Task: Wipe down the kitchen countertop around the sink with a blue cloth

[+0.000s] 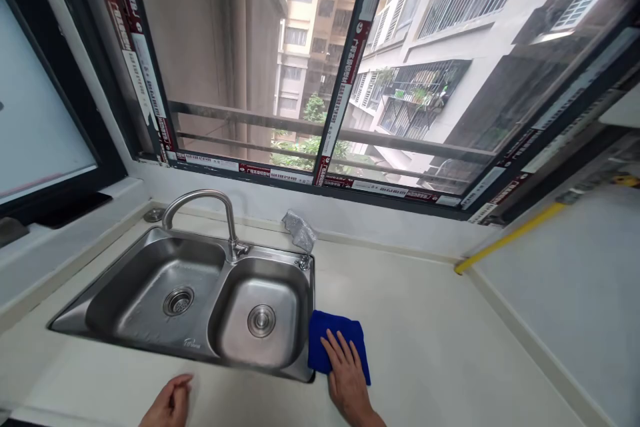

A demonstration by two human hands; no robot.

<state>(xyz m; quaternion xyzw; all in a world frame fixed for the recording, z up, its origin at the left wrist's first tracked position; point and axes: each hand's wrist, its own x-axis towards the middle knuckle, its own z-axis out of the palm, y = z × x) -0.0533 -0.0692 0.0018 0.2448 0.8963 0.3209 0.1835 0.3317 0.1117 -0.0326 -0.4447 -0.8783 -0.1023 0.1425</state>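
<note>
A folded blue cloth lies on the pale countertop at the right edge of the sink, its left side over the steel rim. My right hand rests flat on top of it, fingers stretched out and slightly apart. At the bottom left, my left hand is near the counter's front, fingers curled in and nothing visible in them. In front of both hands is a double-bowl stainless steel sink, with a curved faucet between its bowls.
A crumpled clear plastic wrap covers something by the sink's back right corner. A yellow pipe slants along the right wall. The wide window stands behind the counter. A dark flat object lies on the left ledge.
</note>
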